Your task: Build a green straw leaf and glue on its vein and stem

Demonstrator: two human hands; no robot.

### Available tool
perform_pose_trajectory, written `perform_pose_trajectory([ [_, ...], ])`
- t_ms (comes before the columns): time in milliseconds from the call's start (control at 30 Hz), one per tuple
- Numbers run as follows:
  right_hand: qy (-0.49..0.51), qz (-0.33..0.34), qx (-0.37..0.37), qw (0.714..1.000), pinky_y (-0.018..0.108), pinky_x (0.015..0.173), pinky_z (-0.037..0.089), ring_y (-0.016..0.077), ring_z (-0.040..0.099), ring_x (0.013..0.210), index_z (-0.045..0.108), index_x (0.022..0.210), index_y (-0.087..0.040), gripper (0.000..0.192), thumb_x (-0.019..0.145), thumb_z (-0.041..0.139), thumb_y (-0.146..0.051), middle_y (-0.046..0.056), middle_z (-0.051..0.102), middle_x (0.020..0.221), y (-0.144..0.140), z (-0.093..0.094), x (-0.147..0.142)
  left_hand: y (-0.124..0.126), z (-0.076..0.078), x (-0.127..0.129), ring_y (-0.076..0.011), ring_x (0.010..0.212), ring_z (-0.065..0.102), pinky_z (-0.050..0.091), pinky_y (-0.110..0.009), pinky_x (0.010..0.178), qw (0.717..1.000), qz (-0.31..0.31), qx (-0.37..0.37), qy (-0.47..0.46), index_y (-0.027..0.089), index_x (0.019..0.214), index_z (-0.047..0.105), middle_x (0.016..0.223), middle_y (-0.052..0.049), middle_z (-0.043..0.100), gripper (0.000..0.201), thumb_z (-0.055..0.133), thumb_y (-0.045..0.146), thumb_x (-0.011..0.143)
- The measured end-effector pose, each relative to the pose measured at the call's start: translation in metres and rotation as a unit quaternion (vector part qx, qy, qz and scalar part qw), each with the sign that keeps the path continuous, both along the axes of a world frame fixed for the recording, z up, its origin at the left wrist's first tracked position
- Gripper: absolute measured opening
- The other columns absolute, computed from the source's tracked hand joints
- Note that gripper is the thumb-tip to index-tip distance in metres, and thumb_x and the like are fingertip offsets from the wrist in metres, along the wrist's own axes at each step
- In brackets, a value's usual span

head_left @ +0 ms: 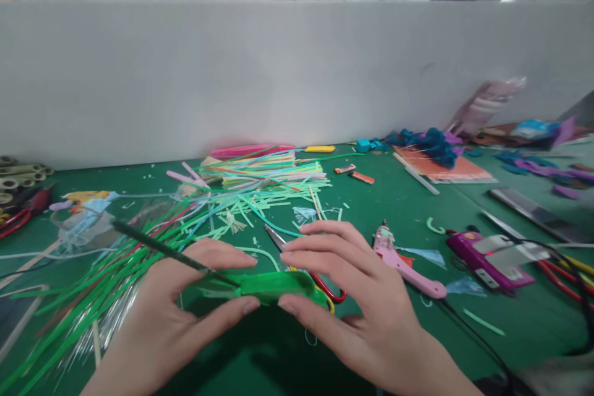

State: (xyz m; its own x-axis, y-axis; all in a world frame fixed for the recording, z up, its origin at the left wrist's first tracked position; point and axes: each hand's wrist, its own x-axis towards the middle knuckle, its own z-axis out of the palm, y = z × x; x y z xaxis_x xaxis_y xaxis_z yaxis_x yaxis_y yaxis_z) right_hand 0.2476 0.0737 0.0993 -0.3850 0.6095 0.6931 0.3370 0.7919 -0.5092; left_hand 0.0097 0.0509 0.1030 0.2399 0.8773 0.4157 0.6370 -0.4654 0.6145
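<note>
Near the front edge of the green surface (pixel 510 322), the person's two hands met over a folded green strip (pixel 273 284). The left hand (pixel 185 297) pinched the strip's left end between thumb and fingertips, and a thin dark green stick (pixel 158 247) ran out from that pinch, slanting up toward the left. The right hand (pixel 352 297) pinched the strip's right end, thumb below and fingers stretched flat along the top. The strip hung just above the surface, level between the two hands.

Directly behind the strip lay a pair of scissors (pixel 320 284), red and yellow handles peeping from under the right fingers, the blades pointing away to the left. Left of the hands, a loose spread of long green strips (pixel 93 284) fanned toward the front left corner. To the right of the hands lay a pink glue gun (pixel 403 263), and further right a purple tool (pixel 487 260) with a dark cable trailing to the front edge.

Toward the middle, a stack of pale multicoloured strips (pixel 264 173) sat among scattered offcuts. Two small orange lighters (pixel 355 173) lay just beyond it on the right. Rolls of tape (pixel 18 176) stood at the left edge. At the far right, an orange sheet (pixel 445 167) carried a heap of blue paper pieces (pixel 427 142). A grey partition (pixel 278 74) closed off the back edge.
</note>
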Motion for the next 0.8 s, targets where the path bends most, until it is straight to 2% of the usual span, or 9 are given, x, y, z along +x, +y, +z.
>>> perform_pose_trajectory([
  [100,0.009,0.02,0.011,1.0,0.035,0.102,0.051,0.019,0.064,0.107,0.072,0.107,-0.015,0.021,0.087,0.075,-0.021,0.004,0.077,0.099,0.002,-0.002,-0.007,0.001,-0.003,0.0,-0.0122,0.095,0.071,0.056,-0.02,0.086,1.0,-0.009,-0.013,0.001,0.034,0.106,0.068,0.102,0.006,0.075,0.024,0.076,0.032,0.083],
  [167,0.03,0.045,-0.016,0.998,0.034,0.098,0.053,0.0183,0.066,0.104,0.072,0.106,-0.015,0.02,0.087,0.075,-0.02,0.003,0.078,0.098,0.002,-0.002,-0.014,0.001,-0.005,-0.001,-0.0144,0.095,0.071,0.057,-0.023,0.085,1.0,-0.015,-0.018,-0.004,0.033,0.106,0.068,0.101,0.005,0.075,0.023,0.075,0.03,0.084],
  [333,0.098,0.053,-0.193,0.975,0.029,0.074,0.054,0.015,0.068,0.079,0.076,0.091,-0.021,0.007,0.085,0.073,-0.019,0.0,0.076,0.083,0.002,-0.001,-0.032,0.001,-0.005,-0.003,-0.0157,0.094,0.072,0.057,-0.024,0.084,0.999,-0.013,-0.031,-0.029,0.032,0.1,0.07,0.098,0.003,0.076,0.019,0.075,0.027,0.083],
  [433,0.09,0.031,-0.252,0.963,0.028,0.072,0.052,0.0135,0.066,0.07,0.075,0.083,-0.022,0.005,0.082,0.072,-0.018,-0.002,0.075,0.077,0.001,0.002,-0.037,0.001,-0.003,-0.002,-0.0142,0.09,0.072,0.057,-0.023,0.081,0.998,-0.026,-0.041,-0.049,0.031,0.097,0.07,0.094,0.004,0.075,0.016,0.074,0.026,0.083],
  [567,0.08,0.013,-0.242,0.967,0.03,0.081,0.052,0.012,0.063,0.065,0.073,0.079,-0.021,0.005,0.078,0.071,-0.016,-0.004,0.072,0.073,0.0,0.003,-0.038,0.002,-0.003,0.0,-0.0145,0.092,0.072,0.057,-0.024,0.082,0.996,-0.036,-0.058,-0.063,0.031,0.097,0.07,0.095,0.004,0.075,0.016,0.074,0.024,0.084],
  [800,0.085,0.013,-0.199,0.976,0.028,0.071,0.052,0.0132,0.066,0.072,0.073,0.085,-0.022,0.004,0.083,0.071,-0.018,-0.002,0.073,0.078,-0.001,-0.003,-0.039,0.002,-0.003,-0.001,-0.0133,0.093,0.071,0.055,-0.025,0.085,0.994,-0.055,-0.06,-0.071,0.032,0.1,0.068,0.096,0.005,0.074,0.019,0.07,0.02,0.086],
])
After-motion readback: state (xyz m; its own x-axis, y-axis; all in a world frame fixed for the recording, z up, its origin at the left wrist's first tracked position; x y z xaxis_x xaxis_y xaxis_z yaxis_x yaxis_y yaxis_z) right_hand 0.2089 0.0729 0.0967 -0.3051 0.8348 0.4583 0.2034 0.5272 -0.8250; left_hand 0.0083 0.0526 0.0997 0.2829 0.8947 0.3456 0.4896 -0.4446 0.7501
